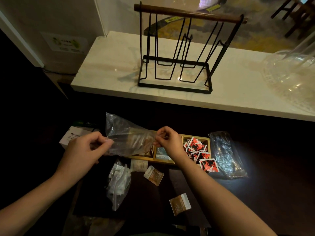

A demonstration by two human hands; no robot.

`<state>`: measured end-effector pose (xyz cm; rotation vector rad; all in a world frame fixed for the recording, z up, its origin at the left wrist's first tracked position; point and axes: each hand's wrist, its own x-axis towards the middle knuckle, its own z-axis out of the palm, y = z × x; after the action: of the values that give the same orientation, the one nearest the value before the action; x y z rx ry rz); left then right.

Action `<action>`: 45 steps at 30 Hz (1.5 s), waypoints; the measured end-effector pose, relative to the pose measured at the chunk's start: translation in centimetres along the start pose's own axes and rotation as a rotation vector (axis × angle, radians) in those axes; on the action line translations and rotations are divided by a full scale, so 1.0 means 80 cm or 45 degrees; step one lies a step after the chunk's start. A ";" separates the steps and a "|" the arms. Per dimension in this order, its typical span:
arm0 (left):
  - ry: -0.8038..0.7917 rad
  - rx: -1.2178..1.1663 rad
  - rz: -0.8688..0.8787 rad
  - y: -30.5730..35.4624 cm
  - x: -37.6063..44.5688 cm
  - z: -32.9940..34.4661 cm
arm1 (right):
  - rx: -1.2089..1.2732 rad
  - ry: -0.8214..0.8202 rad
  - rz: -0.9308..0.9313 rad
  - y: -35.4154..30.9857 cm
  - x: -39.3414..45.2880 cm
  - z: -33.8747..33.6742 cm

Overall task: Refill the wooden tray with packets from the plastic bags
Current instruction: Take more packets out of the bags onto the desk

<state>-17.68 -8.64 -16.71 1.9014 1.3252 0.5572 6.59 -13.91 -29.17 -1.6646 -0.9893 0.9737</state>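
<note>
Both hands [129, 145] pinching plastic bag [126, 135], over tray [170, 160]

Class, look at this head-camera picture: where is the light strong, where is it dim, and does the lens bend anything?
Head view: the white counter is brightly lit, the dark lower surface dim; a glare patch hits the crumpled plastic bag at right; both hands stay readable; the wide lens curves the counter edge.

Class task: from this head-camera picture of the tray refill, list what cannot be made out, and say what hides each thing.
- Left compartment of the wooden tray, head view: covered by the plastic bag held by the left hand and right hand.
- Print on the brown packets: too small and dim.
- Glass vessel: cut off by the right edge.
</note>
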 end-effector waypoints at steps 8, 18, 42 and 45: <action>0.044 0.046 0.068 0.004 0.001 -0.001 | -0.053 0.027 -0.073 -0.006 -0.004 -0.002; 0.029 -0.015 0.032 -0.011 0.000 -0.003 | -0.118 0.014 -0.093 -0.011 -0.012 -0.008; -0.583 0.492 -0.254 -0.104 -0.069 0.084 | 0.403 0.213 0.099 -0.025 -0.068 -0.067; -0.599 0.679 -0.153 -0.108 -0.074 0.091 | 0.409 0.213 0.128 -0.029 -0.067 -0.073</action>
<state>-20.00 -14.77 -27.64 2.1658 1.3333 -0.3307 9.63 -20.13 -24.60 -1.5068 -0.6070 0.9846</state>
